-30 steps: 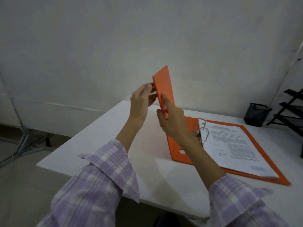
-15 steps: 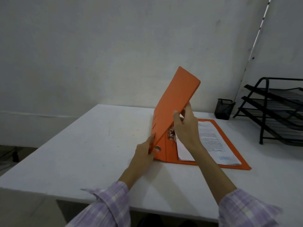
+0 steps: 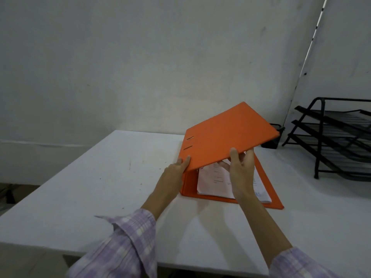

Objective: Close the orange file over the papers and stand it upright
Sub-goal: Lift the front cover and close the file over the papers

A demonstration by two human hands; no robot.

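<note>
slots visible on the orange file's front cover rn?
2. Both slots sit on the cover of the orange file near the spine edge: one farther from the person, one just nearer, above the left hand. None appear hidden.

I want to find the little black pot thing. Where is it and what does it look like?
Look at the white table, at its far edge by the wall. Between the raised cover of the orange cardboard file and the black wire tray rack stands a small black pen cup, half hidden behind the cover; it is far shorter than the rack.
</note>
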